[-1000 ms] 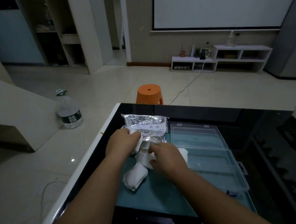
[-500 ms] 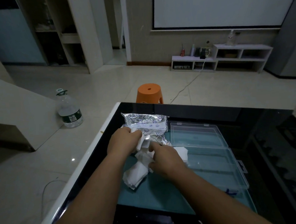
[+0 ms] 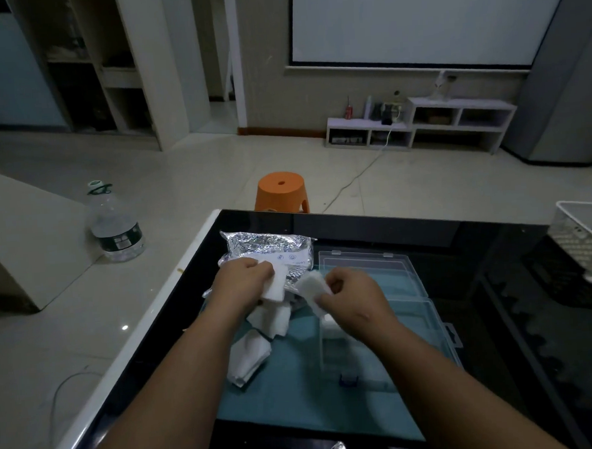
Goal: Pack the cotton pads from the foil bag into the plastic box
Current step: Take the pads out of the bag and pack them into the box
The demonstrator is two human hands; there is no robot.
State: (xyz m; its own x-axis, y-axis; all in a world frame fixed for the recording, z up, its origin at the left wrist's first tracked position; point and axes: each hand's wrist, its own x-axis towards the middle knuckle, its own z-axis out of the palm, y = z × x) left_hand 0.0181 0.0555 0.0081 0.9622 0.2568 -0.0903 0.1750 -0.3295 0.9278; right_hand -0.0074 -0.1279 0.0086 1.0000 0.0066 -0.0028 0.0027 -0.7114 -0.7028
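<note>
The silver foil bag lies at the table's far left. My left hand grips a white cotton pad at the bag's near end. My right hand pinches another white cotton pad, lifted just left of the clear plastic box. The box lies open on a teal mat, its lid folded back. More loose cotton pads lie on the mat below my left hand. One pad shows in the box under my right wrist.
The black glass table has a white left edge. A white mesh basket stands at the far right. Beyond the table are an orange stool and a large water bottle on the floor.
My right hand has drawn a pad away from the bag, moving right and up towards the box. My left hand stays at the bag's near end, holding its pad.
</note>
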